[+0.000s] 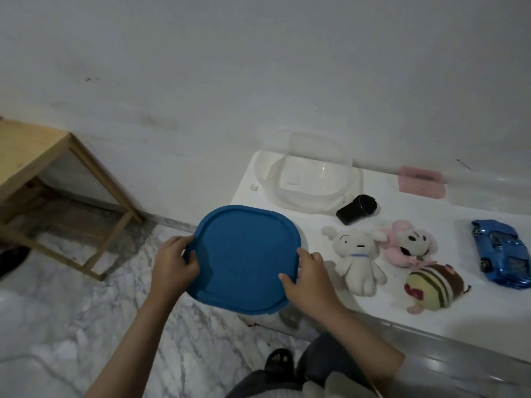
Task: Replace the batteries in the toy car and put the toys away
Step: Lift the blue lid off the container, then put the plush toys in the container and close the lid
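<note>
Currently both hands grip the blue lid [244, 257] by opposite edges: left hand [175, 261] on its left rim, right hand [309, 278] on its right rim, at the table's [459, 305] left end. Blue toy car [501, 254] lies far right on the table. Three plush toys [359, 261] sit between; clear container [309, 179] and black object [357, 209] behind.
</note>
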`<state>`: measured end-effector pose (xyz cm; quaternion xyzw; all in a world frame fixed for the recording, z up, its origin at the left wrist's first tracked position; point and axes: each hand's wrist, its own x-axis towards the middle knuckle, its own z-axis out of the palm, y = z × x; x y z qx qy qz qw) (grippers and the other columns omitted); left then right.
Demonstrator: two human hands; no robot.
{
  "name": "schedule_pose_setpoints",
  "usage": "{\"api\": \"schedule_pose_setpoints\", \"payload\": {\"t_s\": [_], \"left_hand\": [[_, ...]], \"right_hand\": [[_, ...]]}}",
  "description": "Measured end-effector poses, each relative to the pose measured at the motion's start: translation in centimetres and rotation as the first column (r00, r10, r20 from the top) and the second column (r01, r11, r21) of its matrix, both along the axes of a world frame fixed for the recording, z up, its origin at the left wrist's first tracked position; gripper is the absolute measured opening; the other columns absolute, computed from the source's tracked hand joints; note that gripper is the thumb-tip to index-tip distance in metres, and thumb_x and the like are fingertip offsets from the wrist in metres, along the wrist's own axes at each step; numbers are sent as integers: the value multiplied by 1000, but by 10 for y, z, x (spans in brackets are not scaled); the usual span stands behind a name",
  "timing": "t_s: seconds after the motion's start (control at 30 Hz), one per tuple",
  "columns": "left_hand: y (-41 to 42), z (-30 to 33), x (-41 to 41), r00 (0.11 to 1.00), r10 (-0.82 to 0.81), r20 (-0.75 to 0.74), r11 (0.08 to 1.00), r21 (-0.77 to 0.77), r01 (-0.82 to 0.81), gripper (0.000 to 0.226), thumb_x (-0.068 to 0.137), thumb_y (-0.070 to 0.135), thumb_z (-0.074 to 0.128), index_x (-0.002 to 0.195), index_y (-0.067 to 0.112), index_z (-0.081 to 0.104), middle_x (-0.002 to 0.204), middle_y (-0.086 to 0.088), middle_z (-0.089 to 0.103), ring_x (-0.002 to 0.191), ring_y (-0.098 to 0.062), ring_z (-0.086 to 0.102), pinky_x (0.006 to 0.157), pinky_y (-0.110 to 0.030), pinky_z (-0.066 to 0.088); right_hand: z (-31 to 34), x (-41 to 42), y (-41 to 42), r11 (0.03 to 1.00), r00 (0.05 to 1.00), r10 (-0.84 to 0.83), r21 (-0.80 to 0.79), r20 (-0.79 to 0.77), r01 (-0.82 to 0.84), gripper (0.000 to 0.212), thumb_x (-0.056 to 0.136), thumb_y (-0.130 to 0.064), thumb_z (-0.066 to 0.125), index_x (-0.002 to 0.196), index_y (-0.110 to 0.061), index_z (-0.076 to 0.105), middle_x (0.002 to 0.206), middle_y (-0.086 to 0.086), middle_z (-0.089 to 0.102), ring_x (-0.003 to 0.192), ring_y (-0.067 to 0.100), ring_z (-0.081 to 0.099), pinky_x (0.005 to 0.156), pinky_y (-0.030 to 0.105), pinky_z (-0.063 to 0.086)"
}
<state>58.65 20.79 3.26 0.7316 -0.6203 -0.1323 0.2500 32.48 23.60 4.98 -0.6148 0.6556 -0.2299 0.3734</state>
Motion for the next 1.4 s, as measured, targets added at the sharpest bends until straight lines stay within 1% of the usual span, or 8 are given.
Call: {"api": "schedule_pose_setpoints", "payload": {"t_s": [0.3, 0.5, 0.6, 0.7, 0.8, 0.97, 1.17, 1.4], "left_hand": [[-20, -22, -38, 999, -45, -20, 996, 81, 46, 33, 86, 13, 60, 117, 1, 62, 118, -16, 61, 107, -30, 57, 88, -37, 47], [-17, 13, -111, 981, -115, -159, 992, -75, 104, 47, 85, 28, 66, 125, 6, 55, 131, -12, 47, 124, -24, 45, 95, -27, 38], [-7, 33, -176, 924, -275, -264, 961, -85, 262, 58, 82, 39, 68, 130, 13, 49, 131, -2, 43, 119, -10, 43, 90, -21, 38], [3, 37, -231, 870, -414, -269, 906, -34, 421, 76, 75, 52, 69, 137, 20, 41, 135, 0, 38, 121, -15, 44, 89, -28, 46], [2, 36, -267, 848, -515, -128, 829, 178, 530, 96, 69, 57, 71, 147, 28, 22, 153, -1, 17, 132, -29, 33, 94, -40, 47], [-8, 20, -285, 804, -593, 35, 743, 408, 530, 117, 63, 45, 80, 149, 34, 1, 157, -1, -9, 128, -38, 37, 90, -40, 50], [-23, 15, -292, 808, -585, -76, 704, 446, 552, 123, 51, 30, 88, 147, 35, 11, 140, -5, -1, 105, -25, 56, 81, -30, 55], [-29, 28, -272, 780, -525, -340, 704, 343, 622, 95, 57, 21, 87, 133, 41, 34, 125, 3, 15, 102, -14, 46, 75, -13, 45]], "right_hand": [[0, -20, -2, 999, 980, -32, -1, -198, 32, 31, 90, -29, 55, 115, -12, 48, 107, 6, 51, 98, 19, 50, 75, 24, 38], [22, -64, 14, 915, 955, -297, -284, 4, 286, 25, 87, -17, 62, 112, -13, 63, 104, -4, 56, 96, 9, 57, 79, 12, 41], [24, -112, 20, 820, 884, -462, -413, -69, 396, 28, 79, -10, 69, 107, -9, 66, 106, 8, 61, 100, 22, 58, 84, 29, 49], [23, -165, 28, 832, 808, -550, -224, -210, 508, 54, 72, -19, 77, 123, -15, 57, 127, 14, 47, 114, 33, 45, 91, 39, 43], [16, -209, 31, 879, 825, -406, 80, -393, 471, 95, 60, -42, 84, 140, -31, 35, 151, 11, 19, 134, 37, 26, 107, 45, 31], [2, -231, 27, 916, 918, -346, 142, -195, 376, 93, 48, -35, 88, 127, -35, 39, 127, 3, 43, 106, 21, 53, 93, 41, 48], [9, -254, 29, 946, 952, -306, 110, -10, 305, 80, 43, -36, 88, 112, -41, 48, 109, -7, 48, 92, 8, 58, 72, 30, 57], [43, -246, 6, 973, 957, -230, 17, 178, 230, 77, 44, -35, 93, 109, -37, 53, 109, -7, 59, 90, 5, 64, 74, 23, 57]]}}
